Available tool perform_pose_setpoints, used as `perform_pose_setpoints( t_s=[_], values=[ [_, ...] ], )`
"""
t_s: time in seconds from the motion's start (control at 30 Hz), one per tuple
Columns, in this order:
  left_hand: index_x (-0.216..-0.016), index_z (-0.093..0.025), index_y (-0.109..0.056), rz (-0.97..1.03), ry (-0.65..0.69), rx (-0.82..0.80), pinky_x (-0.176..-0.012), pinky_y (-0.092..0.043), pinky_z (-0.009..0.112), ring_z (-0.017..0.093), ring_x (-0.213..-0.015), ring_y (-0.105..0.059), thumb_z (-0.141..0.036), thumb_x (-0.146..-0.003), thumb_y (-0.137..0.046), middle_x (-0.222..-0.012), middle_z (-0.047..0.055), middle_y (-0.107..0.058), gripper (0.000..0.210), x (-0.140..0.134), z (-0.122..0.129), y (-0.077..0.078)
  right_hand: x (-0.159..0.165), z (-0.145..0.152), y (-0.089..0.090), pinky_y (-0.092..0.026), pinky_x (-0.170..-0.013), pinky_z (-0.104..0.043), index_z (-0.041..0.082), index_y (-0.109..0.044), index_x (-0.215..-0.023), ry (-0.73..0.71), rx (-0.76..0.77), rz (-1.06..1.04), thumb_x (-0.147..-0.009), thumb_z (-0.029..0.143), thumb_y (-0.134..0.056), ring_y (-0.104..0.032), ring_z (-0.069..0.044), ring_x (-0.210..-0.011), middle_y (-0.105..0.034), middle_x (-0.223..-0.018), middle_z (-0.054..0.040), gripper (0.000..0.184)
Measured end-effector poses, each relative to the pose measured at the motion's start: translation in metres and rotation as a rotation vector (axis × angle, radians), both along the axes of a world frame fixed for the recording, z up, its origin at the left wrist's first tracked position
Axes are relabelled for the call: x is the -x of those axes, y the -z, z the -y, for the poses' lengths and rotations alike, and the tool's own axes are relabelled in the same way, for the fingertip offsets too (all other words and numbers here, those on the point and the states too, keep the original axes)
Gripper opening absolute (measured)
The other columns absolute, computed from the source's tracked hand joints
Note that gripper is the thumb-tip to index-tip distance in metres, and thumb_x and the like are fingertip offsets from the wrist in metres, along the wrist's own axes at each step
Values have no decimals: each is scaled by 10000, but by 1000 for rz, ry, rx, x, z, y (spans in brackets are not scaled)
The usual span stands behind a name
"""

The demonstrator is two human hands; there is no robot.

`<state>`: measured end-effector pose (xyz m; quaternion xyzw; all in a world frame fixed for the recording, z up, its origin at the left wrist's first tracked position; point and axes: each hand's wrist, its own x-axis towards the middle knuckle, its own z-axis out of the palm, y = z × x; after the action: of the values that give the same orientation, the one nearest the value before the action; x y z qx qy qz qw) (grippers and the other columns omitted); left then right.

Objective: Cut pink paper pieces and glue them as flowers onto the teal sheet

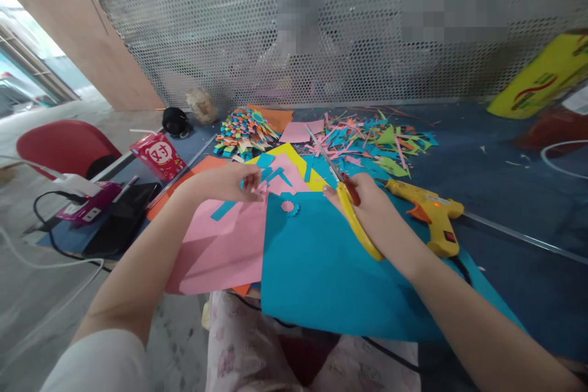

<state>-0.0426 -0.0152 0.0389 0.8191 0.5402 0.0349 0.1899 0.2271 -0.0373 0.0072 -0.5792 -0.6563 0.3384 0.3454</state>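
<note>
My right hand (362, 202) is closed around a pair of scissors (346, 196) with a yellow and red handle. Their blades point away over the paper, toward the pile of scraps. Over the pink sheet (225, 245), the fingers of my left hand (229, 184) are curled together beside some blue paper strips (279, 176); what they hold, if anything, is hidden. Between my hands, a small pink and blue toothed paper piece (290, 207) lies on a large blue sheet (321, 269). A yellow sheet (316, 180) shows behind the pink paper.
A yellow glue gun (432, 214) lies right of my right hand. At the back are a heap of folded colored paper pieces (243, 131) and loose paper scraps (367, 138). A red drink carton (157, 156) and a dark phone or tablet (122, 220) sit at left.
</note>
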Motion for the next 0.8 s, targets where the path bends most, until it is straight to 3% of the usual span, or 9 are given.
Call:
perform_pose_setpoints(
  t_s=[0.1,0.27,0.43,0.6,0.8],
  values=[
    [-697,-206,-524,-111,-19,107,-551,-317,244,138,-605,-486,-521,-690,-613,-685,1,-574,328,-8,4,3,0,1,-1,-347,-503,-274,230,-414,-779,-9,-2,41,-689,585,-612,-549,-184,-633,-592,-754,-29,416],
    [-604,-193,-455,-285,-47,111,-496,-242,261,112,-523,-368,-541,-761,-501,-589,-2,-487,385,-11,-3,16,1,3,-3,-351,-516,-276,224,-423,-782,-8,-12,57,-669,623,-598,-568,-200,-675,-596,-773,-42,450],
    [-611,-181,-454,-242,-19,111,-507,-230,260,106,-536,-351,-415,-819,-413,-596,-3,-454,316,-7,-8,17,2,2,-4,-350,-514,-276,225,-421,-779,-12,-10,59,-656,610,-613,-569,-204,-667,-587,-741,-36,447],
    [-604,-185,-407,-229,-47,123,-512,-213,261,110,-537,-319,-253,-729,-432,-583,-19,-367,145,0,-7,7,2,0,-1,-333,-499,-264,224,-417,-761,-12,-28,59,-674,563,-635,-542,-175,-624,-573,-728,-22,412],
    [-562,-188,-372,-182,-19,98,-538,-221,263,113,-543,-294,-235,-655,-453,-562,-23,-313,132,6,-6,2,0,-3,4,-336,-496,-262,222,-433,-763,12,-59,-23,-654,577,-653,-506,-152,-602,-543,-713,-4,431]
  ],
)
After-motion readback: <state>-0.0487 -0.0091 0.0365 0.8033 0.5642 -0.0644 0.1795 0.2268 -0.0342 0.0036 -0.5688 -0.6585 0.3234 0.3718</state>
